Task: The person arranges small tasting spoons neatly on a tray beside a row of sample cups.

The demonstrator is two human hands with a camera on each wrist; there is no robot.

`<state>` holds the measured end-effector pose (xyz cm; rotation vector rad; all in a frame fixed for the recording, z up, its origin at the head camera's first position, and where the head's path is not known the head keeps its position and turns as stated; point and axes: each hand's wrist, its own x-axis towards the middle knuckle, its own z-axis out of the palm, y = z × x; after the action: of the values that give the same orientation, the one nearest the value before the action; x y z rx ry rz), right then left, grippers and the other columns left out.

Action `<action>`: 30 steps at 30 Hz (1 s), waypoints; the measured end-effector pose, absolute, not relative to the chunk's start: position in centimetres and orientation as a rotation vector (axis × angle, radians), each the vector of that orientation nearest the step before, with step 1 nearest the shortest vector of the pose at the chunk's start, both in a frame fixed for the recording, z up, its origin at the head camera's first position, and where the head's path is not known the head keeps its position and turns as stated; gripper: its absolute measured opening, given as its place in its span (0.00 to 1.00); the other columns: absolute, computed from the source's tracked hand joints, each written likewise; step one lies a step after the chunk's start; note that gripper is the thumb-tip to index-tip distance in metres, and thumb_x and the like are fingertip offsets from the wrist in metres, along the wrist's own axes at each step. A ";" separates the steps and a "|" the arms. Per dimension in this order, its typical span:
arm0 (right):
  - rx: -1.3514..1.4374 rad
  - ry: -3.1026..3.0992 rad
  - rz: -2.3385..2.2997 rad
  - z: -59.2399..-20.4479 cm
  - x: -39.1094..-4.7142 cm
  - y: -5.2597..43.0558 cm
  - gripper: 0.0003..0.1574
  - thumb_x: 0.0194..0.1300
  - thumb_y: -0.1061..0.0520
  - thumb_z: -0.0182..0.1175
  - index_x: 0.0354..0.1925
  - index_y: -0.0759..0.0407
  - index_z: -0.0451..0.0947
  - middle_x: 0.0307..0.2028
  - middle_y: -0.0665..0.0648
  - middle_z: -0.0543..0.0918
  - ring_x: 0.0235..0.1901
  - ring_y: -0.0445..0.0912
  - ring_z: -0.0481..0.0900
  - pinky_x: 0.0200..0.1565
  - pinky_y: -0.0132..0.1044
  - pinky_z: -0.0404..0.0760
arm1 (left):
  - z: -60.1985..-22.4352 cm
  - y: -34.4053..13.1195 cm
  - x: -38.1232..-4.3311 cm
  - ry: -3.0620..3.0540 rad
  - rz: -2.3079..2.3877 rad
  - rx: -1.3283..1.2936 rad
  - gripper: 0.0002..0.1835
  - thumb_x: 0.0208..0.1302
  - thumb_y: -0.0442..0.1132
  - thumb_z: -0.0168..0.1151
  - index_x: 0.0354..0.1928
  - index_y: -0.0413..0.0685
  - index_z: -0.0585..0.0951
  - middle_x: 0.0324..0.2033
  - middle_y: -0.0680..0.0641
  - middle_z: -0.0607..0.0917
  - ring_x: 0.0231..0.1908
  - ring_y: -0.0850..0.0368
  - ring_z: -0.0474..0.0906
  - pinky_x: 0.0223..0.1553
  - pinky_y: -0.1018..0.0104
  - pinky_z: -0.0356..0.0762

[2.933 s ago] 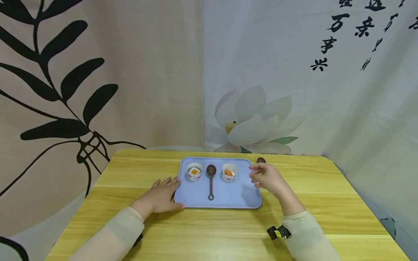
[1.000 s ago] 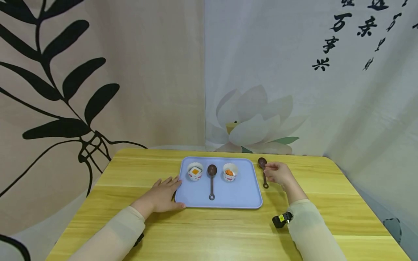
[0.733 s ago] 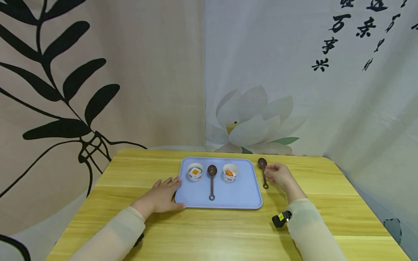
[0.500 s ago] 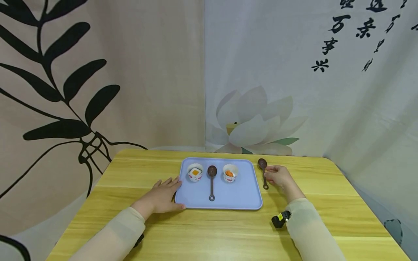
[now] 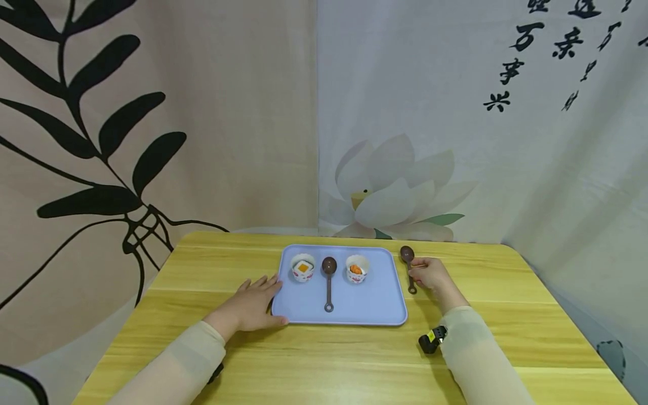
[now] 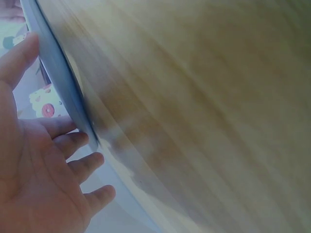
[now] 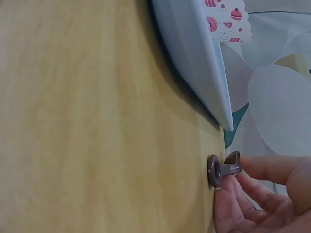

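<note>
A light blue tray (image 5: pixel 364 309) lies on the table, and my left hand (image 5: pixel 250 306) rests against its left edge with the fingers spread. In the left wrist view the palm and fingers of that hand (image 6: pixel 43 174) show beside the tray rim (image 6: pixel 68 87). To the right of the tray is a brown spoon (image 5: pixel 407 254), bowl away from me. My right hand (image 5: pixel 432 278) pinches its handle between thumb and fingers. Seen from the right wrist, the ringed end of the spoon (image 7: pixel 214 171) stands close to the table surface, with the hand (image 7: pixel 267 194) at its handle.
On the tray are a second brown spoon (image 5: pixel 329 265) and two small patterned paper cups, the left cup (image 5: pixel 302 274) holding a white and orange piece, the right cup (image 5: pixel 356 275) an orange piece. The yellow wooden table (image 5: pixel 324 365) ends at a printed curtain (image 5: pixel 243 140).
My right hand has moved from over the tray's right edge to the spoon beside it, and its fingers have closed on the handle. The left hand stays at the tray.
</note>
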<state>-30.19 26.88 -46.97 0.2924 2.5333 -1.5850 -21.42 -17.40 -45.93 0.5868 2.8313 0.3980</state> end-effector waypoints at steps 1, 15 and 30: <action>0.299 2.532 -1.586 -47.0 -30.2 26.9 0.22 0.67 0.69 0.60 0.57 0.76 0.72 0.34 0.58 0.82 0.28 0.42 0.78 0.31 0.32 0.80 | -45.9 -17.4 -21.4 2.832 0.395 0.587 0.54 0.59 0.70 0.63 0.76 0.39 0.61 0.76 0.40 0.57 0.75 0.36 0.51 0.71 0.32 0.43; 0.272 2.610 -1.532 -47.5 -30.4 26.6 0.22 0.63 0.72 0.60 0.55 0.78 0.72 0.40 0.67 0.83 0.31 0.45 0.79 0.29 0.31 0.78 | -46.0 -17.4 -21.5 2.828 0.378 0.587 0.54 0.59 0.70 0.63 0.76 0.39 0.61 0.76 0.40 0.57 0.75 0.35 0.50 0.71 0.33 0.43; 0.313 2.706 -1.408 -47.3 -30.2 25.8 0.22 0.61 0.71 0.62 0.54 0.76 0.74 0.39 0.69 0.82 0.30 0.46 0.78 0.30 0.30 0.77 | -45.7 -17.4 -21.2 2.827 0.395 0.591 0.54 0.59 0.69 0.64 0.75 0.38 0.61 0.76 0.39 0.57 0.75 0.35 0.51 0.71 0.33 0.43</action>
<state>-30.21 25.83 -47.26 0.3128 2.7062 -1.4077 -21.24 -17.40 -45.74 0.5907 2.8266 0.3950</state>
